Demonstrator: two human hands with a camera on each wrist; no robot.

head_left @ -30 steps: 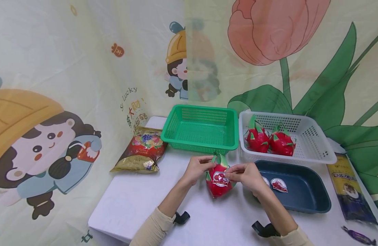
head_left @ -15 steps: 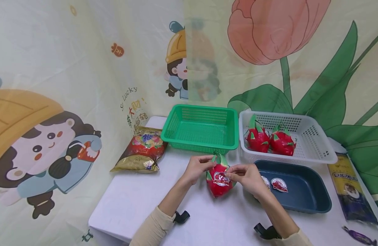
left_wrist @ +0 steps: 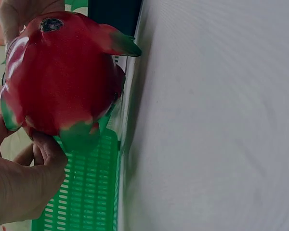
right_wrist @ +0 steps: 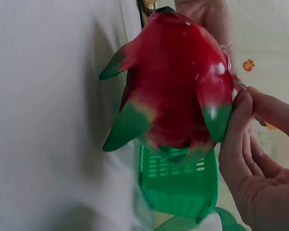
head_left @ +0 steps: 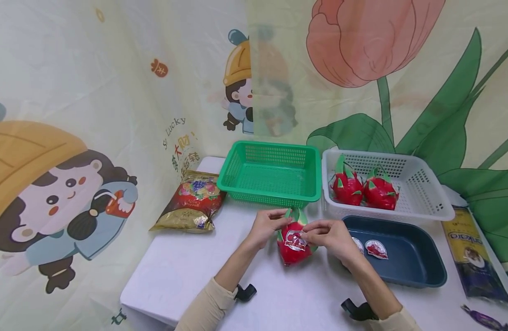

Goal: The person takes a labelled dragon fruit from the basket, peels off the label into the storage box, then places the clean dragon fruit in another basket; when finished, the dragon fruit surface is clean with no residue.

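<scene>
A red dragon fruit [head_left: 290, 258] with green-tipped scales is at the middle of the white table, stem end pointing away. My left hand [head_left: 265, 228] grips it near the leafy top, thumb and fingers at its left side. On its upper face is a round red-and-white sticker [head_left: 293, 243]. My right hand [head_left: 333, 239] pinches the sticker's right edge between thumb and finger. Both wrist views show the fruit from its sides; in the right wrist view, the right thumb and finger [right_wrist: 242, 103] meet at the sticker's rim, beside a green scale.
Behind stand a green basket [head_left: 271, 195] and a white basket [head_left: 433, 202] holding two dragon fruits [head_left: 381, 193]. A dark blue tray [head_left: 419, 271] with stickers [head_left: 376, 249] lies right. A candy bag [head_left: 191, 202] is left; a yellow-blue packet [head_left: 475, 257] and purple-wrapped candy [head_left: 485, 319] lie far right.
Both hands stay at the dragon fruit with barely any movement. The right fingertips shift slightly left with the sticker's edge, and the glare on the sticker differs.
</scene>
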